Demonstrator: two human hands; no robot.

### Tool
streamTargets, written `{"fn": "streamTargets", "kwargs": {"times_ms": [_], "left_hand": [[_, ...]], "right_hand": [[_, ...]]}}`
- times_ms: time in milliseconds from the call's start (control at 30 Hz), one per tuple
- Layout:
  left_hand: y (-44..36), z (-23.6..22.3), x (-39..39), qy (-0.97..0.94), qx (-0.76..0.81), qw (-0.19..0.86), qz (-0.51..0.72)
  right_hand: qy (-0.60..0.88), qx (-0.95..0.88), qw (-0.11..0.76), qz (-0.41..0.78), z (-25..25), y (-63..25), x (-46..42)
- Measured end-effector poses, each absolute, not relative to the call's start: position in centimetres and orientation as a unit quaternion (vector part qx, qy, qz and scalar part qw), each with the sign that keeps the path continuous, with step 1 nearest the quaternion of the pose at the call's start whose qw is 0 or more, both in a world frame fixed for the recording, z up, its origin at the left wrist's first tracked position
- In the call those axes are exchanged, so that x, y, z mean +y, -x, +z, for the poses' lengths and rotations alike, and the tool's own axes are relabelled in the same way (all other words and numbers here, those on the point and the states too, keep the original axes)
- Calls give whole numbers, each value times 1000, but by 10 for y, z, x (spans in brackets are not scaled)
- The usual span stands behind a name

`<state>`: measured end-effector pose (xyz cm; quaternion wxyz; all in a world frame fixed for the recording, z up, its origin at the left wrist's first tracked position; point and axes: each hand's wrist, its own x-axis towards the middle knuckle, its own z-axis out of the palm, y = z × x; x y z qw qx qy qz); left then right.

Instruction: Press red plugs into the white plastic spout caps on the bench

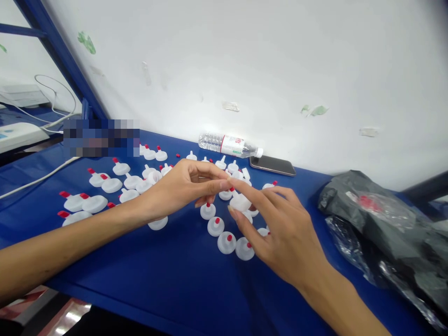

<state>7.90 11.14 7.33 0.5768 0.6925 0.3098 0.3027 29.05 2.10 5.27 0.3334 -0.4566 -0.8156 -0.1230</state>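
Note:
My right hand (283,228) pinches a white plastic cap (241,202) between thumb and forefinger above the blue table (168,275). My left hand (182,186) meets it from the left, its fingertips closed against the cap's top, where a bit of red shows. Several white caps with red tips (227,242) lie in a curved row just below my hands. More capped pieces (94,203) sit to the left, and others (154,176) lie behind my left hand.
A plastic water bottle (229,145) lies on its side by the white wall, with a dark phone (272,164) beside it. A black plastic bag (385,224) fills the right side. White cables (38,179) run across the far left.

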Motion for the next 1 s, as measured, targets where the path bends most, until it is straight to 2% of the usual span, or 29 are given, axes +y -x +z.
{"fn": "streamTargets", "kwargs": {"times_ms": [300,733,1000], "left_hand": [[-80,79,108,-712,326,542,304],[-84,71,106,-681,292,594,311],[-84,77,107,-710,326,529,332]], "right_hand": [[457,-815,332,-129,55,-289,19],[458,-807,344,-144,55,-288,20],[503,-769,369,-136,57,-290,20]]}}
